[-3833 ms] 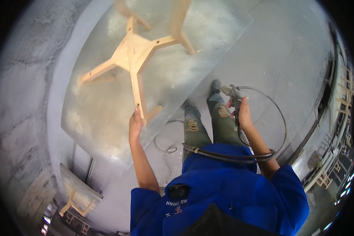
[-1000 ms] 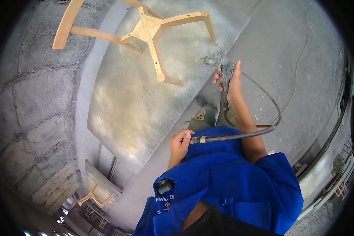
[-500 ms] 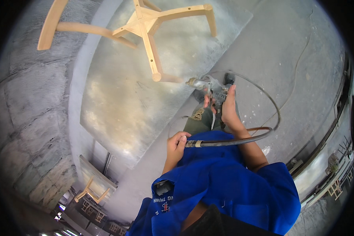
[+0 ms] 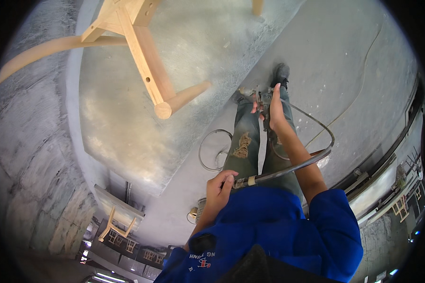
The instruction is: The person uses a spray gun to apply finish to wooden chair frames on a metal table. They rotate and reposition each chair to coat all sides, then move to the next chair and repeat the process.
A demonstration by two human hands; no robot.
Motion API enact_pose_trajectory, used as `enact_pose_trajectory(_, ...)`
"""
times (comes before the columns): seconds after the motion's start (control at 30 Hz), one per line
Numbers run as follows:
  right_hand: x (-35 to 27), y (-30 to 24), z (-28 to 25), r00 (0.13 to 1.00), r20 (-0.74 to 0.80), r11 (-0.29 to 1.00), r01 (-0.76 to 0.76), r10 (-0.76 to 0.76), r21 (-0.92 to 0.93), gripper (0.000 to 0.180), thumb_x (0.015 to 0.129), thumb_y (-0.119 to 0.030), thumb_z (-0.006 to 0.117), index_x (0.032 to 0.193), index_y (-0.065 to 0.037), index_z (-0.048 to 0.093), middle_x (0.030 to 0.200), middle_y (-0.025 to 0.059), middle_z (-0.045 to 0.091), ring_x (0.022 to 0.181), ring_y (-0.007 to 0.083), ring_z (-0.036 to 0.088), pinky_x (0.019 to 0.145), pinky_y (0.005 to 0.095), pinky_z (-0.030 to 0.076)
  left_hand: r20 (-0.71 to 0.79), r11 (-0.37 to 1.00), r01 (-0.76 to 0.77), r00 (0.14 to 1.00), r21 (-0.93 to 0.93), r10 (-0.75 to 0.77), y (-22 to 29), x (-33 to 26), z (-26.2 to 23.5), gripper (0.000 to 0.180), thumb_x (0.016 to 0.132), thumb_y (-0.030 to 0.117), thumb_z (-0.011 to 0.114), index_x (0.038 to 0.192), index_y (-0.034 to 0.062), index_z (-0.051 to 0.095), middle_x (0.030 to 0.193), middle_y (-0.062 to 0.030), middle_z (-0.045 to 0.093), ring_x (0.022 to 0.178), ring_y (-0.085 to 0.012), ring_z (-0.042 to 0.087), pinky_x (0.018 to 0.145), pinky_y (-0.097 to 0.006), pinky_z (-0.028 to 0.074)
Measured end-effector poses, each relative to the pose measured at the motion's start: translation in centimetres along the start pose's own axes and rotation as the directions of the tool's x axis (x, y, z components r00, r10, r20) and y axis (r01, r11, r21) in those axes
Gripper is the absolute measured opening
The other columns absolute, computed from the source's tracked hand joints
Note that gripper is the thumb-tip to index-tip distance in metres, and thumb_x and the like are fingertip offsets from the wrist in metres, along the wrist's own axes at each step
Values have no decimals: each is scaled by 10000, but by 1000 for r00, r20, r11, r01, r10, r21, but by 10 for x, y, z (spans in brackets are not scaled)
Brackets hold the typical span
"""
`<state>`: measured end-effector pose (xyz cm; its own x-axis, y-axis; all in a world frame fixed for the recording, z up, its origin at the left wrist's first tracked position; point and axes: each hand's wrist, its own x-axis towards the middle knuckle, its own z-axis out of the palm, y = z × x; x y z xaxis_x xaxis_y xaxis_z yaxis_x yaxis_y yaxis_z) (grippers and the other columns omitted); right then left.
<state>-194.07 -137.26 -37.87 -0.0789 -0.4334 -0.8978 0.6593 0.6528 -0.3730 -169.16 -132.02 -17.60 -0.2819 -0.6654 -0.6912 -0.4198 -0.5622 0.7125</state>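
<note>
In my right hand (image 4: 277, 115) is a metal spray gun (image 4: 264, 97), held out over my feet with its nozzle end pointing left. My left hand (image 4: 218, 189) is closed around a dark hose (image 4: 290, 169) close to my waist. That hose bows out to the right and curves back up toward the gun. A pale, unfinished wooden chair frame (image 4: 144, 63) fills the upper left, its near leg ending in a round tip. A gap separates the gun from that leg. My fingers partly cover the gun's handle.
Below the frame is a large dusty metal sheet (image 4: 123, 155), with a grey wall (image 4: 33, 137) on its left. A thin hose loop (image 4: 201, 153) lies beside my legs. Another cord (image 4: 363, 70) crosses the floor at right. Small wooden frames (image 4: 115, 225) stand at lower left.
The chair frame looks larger and has shifted left and down in view. The spray gun is now apart from its leg. Both hands keep their grips, and more of my legs shows.
</note>
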Motion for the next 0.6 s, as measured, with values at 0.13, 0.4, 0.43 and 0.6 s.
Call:
enact_pose_trajectory(0.13,42,-9,1,994,-106,990,-9,-6,-139,931,924,-834,162,1001,-38,640,689,57,627,588,190,654,425,287,360,-5,998,60,998,-33,-60,-11,25,-1,256,1042,208,529,1069,3,679,668,40,516,617,-31,415,562,-225,327)
enact_pose_trajectory(0.4,57,-65,103,952,273,979,91,-140,184,1054,904,-838,28,1187,6,592,733,64,589,683,163,602,410,244,337,-174,998,-13,985,-61,3,-4,25,-21,318,1055,234,493,984,-16,675,663,28,505,633,-57,421,584,-248,353)
enact_pose_trajectory(0.43,65,-70,119,931,327,962,73,-159,262,1063,908,-827,7,1177,18,595,725,67,587,685,165,609,411,245,341,-189,1000,23,982,-11,-24,-2,23,-25,339,1055,234,496,923,-30,663,678,25,517,651,-59,431,589,-255,359)
enact_pose_trajectory(0.6,115,-70,192,884,407,924,67,-230,378,1050,925,-795,-24,1140,20,602,722,84,594,686,176,622,408,244,344,-362,995,28,930,-93,-60,-2,18,-36,298,1041,175,545,833,-24,619,644,19,496,628,-56,418,565,-248,357)
